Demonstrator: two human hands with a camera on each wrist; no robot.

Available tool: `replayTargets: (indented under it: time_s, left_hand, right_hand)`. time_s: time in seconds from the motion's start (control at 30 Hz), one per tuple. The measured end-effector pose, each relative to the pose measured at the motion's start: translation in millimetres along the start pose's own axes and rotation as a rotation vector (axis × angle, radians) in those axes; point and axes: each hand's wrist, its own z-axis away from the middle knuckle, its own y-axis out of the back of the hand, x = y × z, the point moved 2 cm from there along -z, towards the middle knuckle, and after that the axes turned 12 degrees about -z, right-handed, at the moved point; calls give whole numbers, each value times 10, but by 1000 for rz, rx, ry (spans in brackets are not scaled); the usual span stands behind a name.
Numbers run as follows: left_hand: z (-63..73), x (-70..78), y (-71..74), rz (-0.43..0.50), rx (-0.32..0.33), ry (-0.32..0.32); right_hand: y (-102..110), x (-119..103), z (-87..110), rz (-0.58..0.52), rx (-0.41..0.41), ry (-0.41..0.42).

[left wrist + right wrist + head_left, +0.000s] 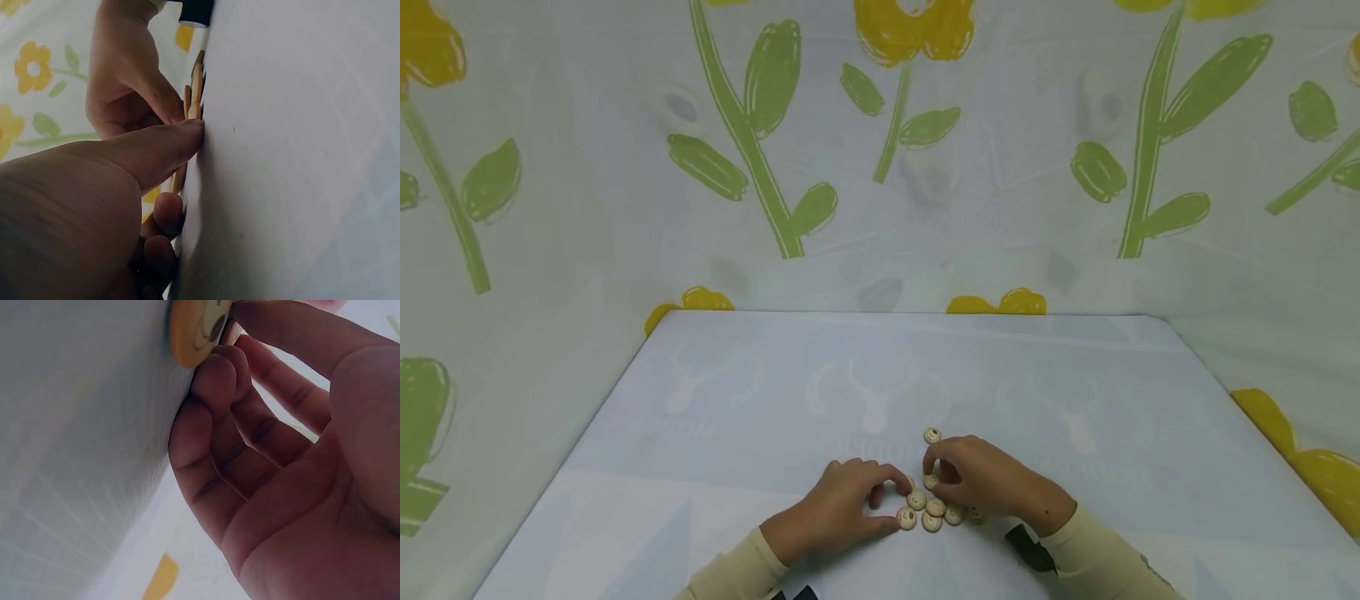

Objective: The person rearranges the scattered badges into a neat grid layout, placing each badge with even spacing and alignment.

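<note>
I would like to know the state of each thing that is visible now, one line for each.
Left hand: thumb and forefinger apart, beside the discs
Right hand: thumb and forefinger pinching one disc
Far disc: lying apart from the cluster
Clustered discs: loose, some overlapping
Flowered sheet: upright behind the table

The head view looks forward and down from above the near side of the table (820,358), far enough back to take in its far edge and the flowered cloth (1000,192) beyond. The left wrist view is turned on its side, low and very close to the left hand (842,507), facing across the table toward the far side. The right wrist view, also sideways, sits close to the palm side of the right hand (988,477). The head and left wrist views share both hands and some discs (932,523).
</note>
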Motion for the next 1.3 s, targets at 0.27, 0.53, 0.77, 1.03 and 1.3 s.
replayTargets:
  time_s: [0.27, 0.53, 0.77, 1.03, 1.3]
  left_hand:
    - [6, -3, -6, 0, 3, -6]
    - [4, -8, -14, 8, 3, 1]
    - [6, 3, -8, 12, 0, 0]
    - [14, 2, -5, 1, 16, -11]
    - [13, -5, 1, -4, 9, -3]
  right_hand:
    - [27, 28, 6, 39, 3, 0]
    - [110, 75, 17, 107, 75, -34]
    - [187, 127, 23, 117, 121, -87]
    - [253, 187, 9, 98, 171, -128]
    - [279, 247, -1, 51, 207, -162]
